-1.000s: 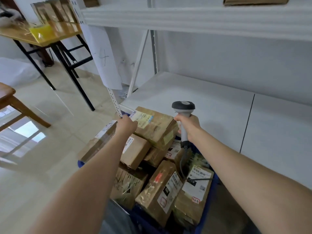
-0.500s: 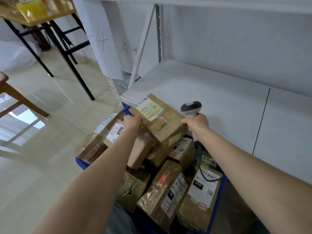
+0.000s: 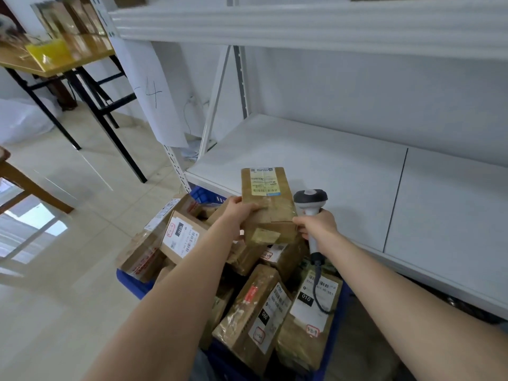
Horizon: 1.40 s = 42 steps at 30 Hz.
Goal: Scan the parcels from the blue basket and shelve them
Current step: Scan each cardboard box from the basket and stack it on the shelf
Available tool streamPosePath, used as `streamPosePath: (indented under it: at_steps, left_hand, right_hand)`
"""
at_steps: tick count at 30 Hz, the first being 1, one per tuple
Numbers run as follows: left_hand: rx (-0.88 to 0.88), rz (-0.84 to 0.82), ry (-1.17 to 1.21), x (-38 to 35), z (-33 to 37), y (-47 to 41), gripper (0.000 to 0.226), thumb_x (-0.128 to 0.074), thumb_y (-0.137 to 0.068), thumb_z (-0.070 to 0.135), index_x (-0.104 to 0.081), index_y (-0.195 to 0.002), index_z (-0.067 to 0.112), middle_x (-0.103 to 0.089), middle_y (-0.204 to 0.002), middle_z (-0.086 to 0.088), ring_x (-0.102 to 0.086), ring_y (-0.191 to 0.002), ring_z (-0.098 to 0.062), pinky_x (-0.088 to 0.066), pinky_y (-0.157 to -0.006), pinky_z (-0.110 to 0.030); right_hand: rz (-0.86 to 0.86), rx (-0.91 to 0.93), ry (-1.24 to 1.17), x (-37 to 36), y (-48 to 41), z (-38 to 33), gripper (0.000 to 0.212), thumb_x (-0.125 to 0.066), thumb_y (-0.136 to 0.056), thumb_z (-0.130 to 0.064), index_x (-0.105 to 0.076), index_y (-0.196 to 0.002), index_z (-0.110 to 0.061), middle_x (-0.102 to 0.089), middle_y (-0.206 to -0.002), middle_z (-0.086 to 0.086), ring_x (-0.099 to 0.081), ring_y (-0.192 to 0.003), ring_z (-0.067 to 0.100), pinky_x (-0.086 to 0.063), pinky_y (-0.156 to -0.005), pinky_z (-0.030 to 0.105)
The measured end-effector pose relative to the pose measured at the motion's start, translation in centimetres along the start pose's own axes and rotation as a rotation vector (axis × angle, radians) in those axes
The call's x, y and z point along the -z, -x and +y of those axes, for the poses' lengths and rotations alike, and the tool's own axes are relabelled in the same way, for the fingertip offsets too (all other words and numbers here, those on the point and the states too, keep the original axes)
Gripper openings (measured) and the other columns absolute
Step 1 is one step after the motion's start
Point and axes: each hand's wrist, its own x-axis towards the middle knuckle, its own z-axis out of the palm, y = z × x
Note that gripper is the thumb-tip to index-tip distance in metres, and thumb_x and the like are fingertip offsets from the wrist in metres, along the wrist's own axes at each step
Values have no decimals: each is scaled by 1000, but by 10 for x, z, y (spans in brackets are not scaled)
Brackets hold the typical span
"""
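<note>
Left hand [image 3: 242, 210], parcel [image 3: 268, 206] beside white shelf [image 3: 332, 166]

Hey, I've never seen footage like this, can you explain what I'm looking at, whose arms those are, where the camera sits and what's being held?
No machine here: a person wears one camera on the head, so every picture looks forward and down along their own bare arms. The left hand holds a brown cardboard parcel, label facing up, above a blue basket heaped with more taped parcels. The right hand grips a handheld barcode scanner whose cable hangs down over the basket. Behind them stands a white shelf.
</note>
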Motion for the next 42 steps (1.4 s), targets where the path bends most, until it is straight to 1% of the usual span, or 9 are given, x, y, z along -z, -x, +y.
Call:
streamPosePath:
  at_steps: [7,9,12,16,21,27,32,37,42]
  left_hand:
    - [-31,-69,26,-1,-3,18,40,-70,-82,14,-56,-120,12,-64,-99,-4,-61,-89,-19,-50,-70,-36]
    - [-104,-115,-1,0,-3,24,50,-69,-82,9,-52,-129,13,-63,-105,-3,-60,-92,-18,-51,-70,-35]
    - [-183,-196,-50,-4,-7,37,74,-73,-78,5,-40,-143,17,-60,-123,-5,-59,-106,-21,-52,-84,-38]
    - [-226,-338,-70,-21,-19,60,68,-66,-80,-6,-40,-141,9,-61,-125,-11,-64,-100,-22,-57,-77,-35]
    - [-204,-390,-42,-33,-29,76,47,-69,-85,20,-54,-125,0,-69,-108,-13,-67,-97,-28,-55,-85,-43]
    - [-180,-473,-126,-35,-35,86,39,-64,-89,21,-57,-122,1,-64,-121,-17,-60,-115,-33,-46,-101,-51]
    - [-226,-484,-155,-40,-51,83,34,-62,-90,17,-61,-119,-1,-64,-120,-19,-59,-113,-34,-44,-102,-53]
    - [-258,-448,-131,-41,-67,76,48,-72,-80,20,-60,-125,6,-69,-113,-13,-64,-109,-29,-52,-93,-48]
    - [-305,-381,-92,-49,-79,74,24,-69,-85,14,-66,-109,18,-71,-109,-11,-64,-108,-28,-50,-94,-52]
  right_hand:
    - [-79,-13,-163,41,19,-4,28,-74,-79,-8,-62,-104,-8,-69,-102,13,-69,-93,26,-57,-83,39]
    - [-68,9,-232,53,26,-13,28,-72,-82,-10,-62,-108,-10,-67,-104,10,-66,-97,25,-56,-73,35]
    - [-100,18,-354,69,41,-21,29,-73,-82,-13,-63,-110,-12,-67,-105,11,-66,-99,28,-57,-74,40]
    - [-114,2,-420,83,65,-6,20,-76,-79,-13,-65,-96,-16,-70,-101,15,-68,-95,33,-54,-88,52]
    - [-78,48,-498,104,86,22,15,-71,-82,-5,-63,-90,-16,-70,-88,9,-68,-78,24,-57,-69,36]
    - [-25,84,-454,118,102,37,20,-72,-81,-7,-66,-98,-14,-71,-93,11,-68,-85,26,-56,-82,42]
    - [64,126,-376,119,117,43,24,-71,-83,-11,-62,-104,-10,-66,-92,7,-63,-86,23,-53,-81,37]
    - [67,166,-408,111,149,44,11,-67,-85,-7,-62,-94,-4,-62,-68,5,-54,-49,9,-49,-52,20]
    - [49,175,-388,94,180,51,10,-68,-84,-12,-65,-80,-4,-59,-52,1,-52,-44,10,-45,-49,24]
